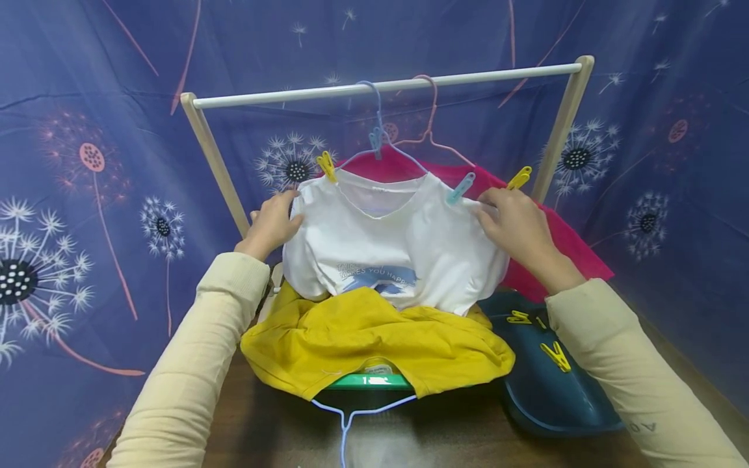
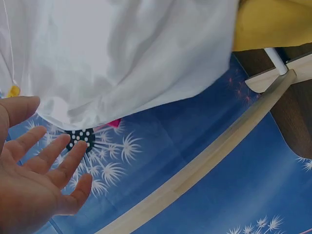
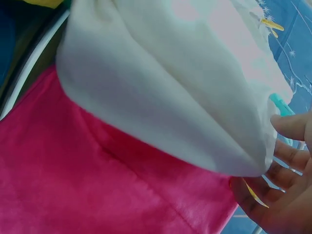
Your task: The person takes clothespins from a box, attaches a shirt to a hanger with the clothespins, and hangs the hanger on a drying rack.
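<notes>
A white T-shirt (image 1: 380,240) with a printed chest hangs on a blue wire hanger (image 1: 380,117). A yellow clothespin (image 1: 326,166) and a light blue clothespin (image 1: 461,188) are on its shoulders. My left hand (image 1: 269,221) is beside the shirt's left shoulder; in the left wrist view its fingers (image 2: 61,161) are spread and hold nothing. At the opposite shoulder is my right hand (image 1: 517,221), its thumb at the sleeve edge and its loosely bent fingers (image 3: 287,175) partly behind the cloth. Behind hangs a pink garment (image 1: 576,250) on a pink hanger (image 1: 430,130).
The garments hang from a rack's white rod (image 1: 281,96) between wooden posts. In front lies a yellow garment (image 1: 374,331) with a blue hanger (image 1: 344,422) poking out. A dark blue basin (image 1: 526,403) at the right holds yellow clothespins (image 1: 554,357). Another yellow clothespin (image 1: 519,177) is on the pink garment.
</notes>
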`<state>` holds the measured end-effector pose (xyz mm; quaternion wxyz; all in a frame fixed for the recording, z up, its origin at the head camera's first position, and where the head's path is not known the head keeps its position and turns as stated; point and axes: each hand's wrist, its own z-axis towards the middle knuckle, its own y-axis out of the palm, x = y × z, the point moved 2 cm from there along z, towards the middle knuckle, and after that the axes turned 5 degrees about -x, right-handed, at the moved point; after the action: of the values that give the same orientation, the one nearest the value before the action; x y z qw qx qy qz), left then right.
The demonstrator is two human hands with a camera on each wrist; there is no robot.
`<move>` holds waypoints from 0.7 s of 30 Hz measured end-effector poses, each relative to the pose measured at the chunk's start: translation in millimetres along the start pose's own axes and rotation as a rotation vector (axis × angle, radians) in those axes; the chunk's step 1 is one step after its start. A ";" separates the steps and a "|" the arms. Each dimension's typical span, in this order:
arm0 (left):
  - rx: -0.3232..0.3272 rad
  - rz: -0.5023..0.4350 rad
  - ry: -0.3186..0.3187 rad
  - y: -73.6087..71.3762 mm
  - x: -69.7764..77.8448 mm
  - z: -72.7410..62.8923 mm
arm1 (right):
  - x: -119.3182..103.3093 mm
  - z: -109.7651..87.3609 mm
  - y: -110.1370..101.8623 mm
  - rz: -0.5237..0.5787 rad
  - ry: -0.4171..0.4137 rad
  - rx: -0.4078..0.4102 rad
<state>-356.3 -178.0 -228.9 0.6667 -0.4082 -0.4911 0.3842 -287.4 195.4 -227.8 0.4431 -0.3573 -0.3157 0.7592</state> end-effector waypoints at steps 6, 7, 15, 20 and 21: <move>-0.039 0.046 0.046 10.4 -11.6 -19.4 | 5.1 -11.2 -3.8 0.008 -0.010 -0.019; -0.043 0.055 0.051 11.5 -14.3 -22.4 | 6.1 -13.4 -4.9 0.003 -0.014 -0.013; -0.024 0.108 0.075 16.6 -30.8 -44.0 | 14.8 -32.6 -14.4 -0.032 -0.043 0.004; -0.007 0.155 0.115 19.0 -31.8 -60.8 | 18.8 -46.5 -21.0 -0.086 -0.055 0.007; -0.002 0.163 0.125 19.6 -32.2 -64.2 | 19.8 -49.4 -21.8 -0.096 -0.056 0.006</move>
<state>-303.5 -210.9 -269.8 0.6624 -0.4706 -0.4139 0.4104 -244.0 230.1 -242.6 0.4711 -0.3189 -0.3427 0.7476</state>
